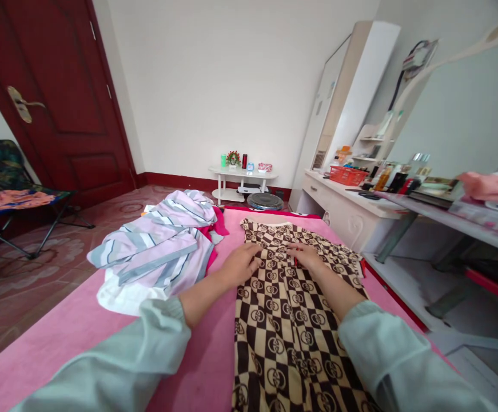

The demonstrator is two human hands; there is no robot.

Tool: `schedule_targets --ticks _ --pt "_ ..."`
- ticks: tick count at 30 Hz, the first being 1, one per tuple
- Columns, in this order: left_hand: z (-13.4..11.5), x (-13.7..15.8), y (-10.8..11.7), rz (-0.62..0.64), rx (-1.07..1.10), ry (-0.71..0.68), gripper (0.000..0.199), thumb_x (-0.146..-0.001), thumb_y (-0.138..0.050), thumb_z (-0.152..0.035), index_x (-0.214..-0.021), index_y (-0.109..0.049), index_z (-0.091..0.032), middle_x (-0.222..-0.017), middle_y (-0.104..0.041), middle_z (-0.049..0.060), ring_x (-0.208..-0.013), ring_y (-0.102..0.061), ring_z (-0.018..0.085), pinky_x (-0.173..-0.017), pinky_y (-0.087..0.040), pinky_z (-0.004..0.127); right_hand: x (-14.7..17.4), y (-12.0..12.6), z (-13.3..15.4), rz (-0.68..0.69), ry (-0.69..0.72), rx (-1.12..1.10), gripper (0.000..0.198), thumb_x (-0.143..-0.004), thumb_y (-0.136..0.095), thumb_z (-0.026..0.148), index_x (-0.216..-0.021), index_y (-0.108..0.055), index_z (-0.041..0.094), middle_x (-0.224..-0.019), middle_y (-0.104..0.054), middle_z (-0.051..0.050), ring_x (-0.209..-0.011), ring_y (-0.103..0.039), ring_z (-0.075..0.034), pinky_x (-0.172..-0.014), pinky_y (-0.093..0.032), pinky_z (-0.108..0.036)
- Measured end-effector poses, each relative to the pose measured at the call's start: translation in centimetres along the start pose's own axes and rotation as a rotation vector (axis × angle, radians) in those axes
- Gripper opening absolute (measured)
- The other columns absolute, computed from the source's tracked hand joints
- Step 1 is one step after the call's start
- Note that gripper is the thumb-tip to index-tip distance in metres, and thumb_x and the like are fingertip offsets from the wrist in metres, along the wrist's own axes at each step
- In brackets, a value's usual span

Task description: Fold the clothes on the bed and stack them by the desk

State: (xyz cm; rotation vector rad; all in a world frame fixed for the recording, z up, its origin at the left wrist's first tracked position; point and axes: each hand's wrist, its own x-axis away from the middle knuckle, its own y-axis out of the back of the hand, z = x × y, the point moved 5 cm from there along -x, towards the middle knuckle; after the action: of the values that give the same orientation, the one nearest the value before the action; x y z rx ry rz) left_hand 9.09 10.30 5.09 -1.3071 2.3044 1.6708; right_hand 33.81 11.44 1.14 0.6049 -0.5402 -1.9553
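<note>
A brown-and-beige checkered garment (277, 312) with round printed motifs lies lengthwise on a pink-covered bed (188, 366). Its neckline points away from me, and a short sleeve spreads out at the right. My left hand (242, 264) rests on the garment's upper left edge, fingers stretched inward and thumb apart. Across from it, my right hand (306, 256) touches the upper middle of the cloth, fingers extended to the left. A small red spot shows by its thumb; I cannot make out what it is. Neither hand visibly grips the cloth.
A heap of striped bedding (167, 240) lies to the left on the bed. Right of the bed stand a white dressing table (338, 194) with a red basket (348, 175) and bottles. A small white table (244, 173) stands by the far wall, a folding chair (15, 197) at left.
</note>
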Motion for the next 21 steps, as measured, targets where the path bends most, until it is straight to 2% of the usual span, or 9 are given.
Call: schedule_targets --ticks 4,8,10,13,15,17,21 --pt "3.5 -4.4 -1.6 0.083 -0.177 -0.059 0.038 -0.091 -0.04 -0.022 -0.126 -0.053 -0.016 -0.13 -0.054 0.011 -0.121 -0.047 0.021 -0.105 -0.036 0.035 0.1 -1.0 -1.0 -0.024 0.042 0.027 0.034 -0.067 -0.066 0.033 -0.099 -0.072 0.022 -0.106 -0.069 -0.006 -0.101 -0.062 -0.024 -0.093 -0.045 -0.04" --pt "5.8 -7.8 -3.6 0.161 -0.2 -0.068 0.034 -0.092 -0.043 -0.027 -0.123 -0.056 -0.02 -0.131 -0.054 0.007 -0.124 -0.046 0.019 -0.106 -0.034 0.031 1.2 -1.4 -1.6 -0.027 0.136 0.097 0.041 -0.071 -0.065 0.037 -0.108 -0.069 0.022 -0.13 -0.054 -0.009 -0.123 -0.047 -0.026 -0.105 -0.033 -0.044" --pt "6.9 -9.1 -4.3 0.149 -0.192 -0.026 0.037 -0.091 -0.046 -0.024 -0.127 -0.052 -0.022 -0.137 -0.049 0.007 -0.127 -0.043 0.02 -0.106 -0.033 0.031 1.7 -1.5 -1.6 -0.022 0.181 0.133 0.041 -0.074 -0.062 0.037 -0.111 -0.068 0.022 -0.133 -0.051 -0.011 -0.124 -0.047 -0.025 -0.105 -0.033 -0.045" --pt "8.9 -10.5 -4.9 0.101 -0.213 0.094 0.052 -0.088 -0.046 -0.015 -0.139 -0.038 -0.021 -0.144 -0.038 0.013 -0.129 -0.041 0.024 -0.104 -0.035 0.035 2.1 -1.5 -1.6 -0.038 0.19 0.162 0.042 -0.076 -0.061 0.036 -0.115 -0.066 0.022 -0.135 -0.049 -0.012 -0.124 -0.046 -0.026 -0.105 -0.033 -0.045" --pt "10.2 -11.1 -5.2 0.086 -0.232 0.178 0.06 -0.085 -0.049 -0.013 -0.143 -0.032 -0.019 -0.139 -0.044 0.016 -0.123 -0.047 0.026 -0.099 -0.04 0.037 2.2 -1.6 -1.5 -0.046 0.194 0.18 0.044 -0.077 -0.061 0.036 -0.119 -0.063 0.024 -0.138 -0.045 -0.012 -0.127 -0.043 -0.027 -0.104 -0.034 -0.046" --pt "11.3 -11.4 -5.3 0.08 -0.243 0.241 0.059 -0.082 -0.055 -0.015 -0.138 -0.04 -0.019 -0.128 -0.054 0.015 -0.115 -0.053 0.024 -0.095 -0.043 0.034 2.2 -1.8 -1.3 -0.038 0.198 0.213 0.044 -0.077 -0.06 0.035 -0.12 -0.062 0.026 -0.139 -0.044 -0.011 -0.128 -0.042 -0.027 -0.104 -0.034 -0.048" --pt "12.5 -11.8 -5.0 0.032 -0.25 0.316 0.03 -0.08 -0.055 -0.015 -0.108 -0.065 -0.018 -0.109 -0.063 0.01 -0.101 -0.059 0.021 -0.088 -0.046 0.029 1.6 -2.0 -1.0 -0.06 0.174 0.293 0.04 -0.077 -0.055 0.027 -0.115 -0.065 0.02 -0.13 -0.052 -0.012 -0.121 -0.048 -0.028 -0.102 -0.038 -0.047"
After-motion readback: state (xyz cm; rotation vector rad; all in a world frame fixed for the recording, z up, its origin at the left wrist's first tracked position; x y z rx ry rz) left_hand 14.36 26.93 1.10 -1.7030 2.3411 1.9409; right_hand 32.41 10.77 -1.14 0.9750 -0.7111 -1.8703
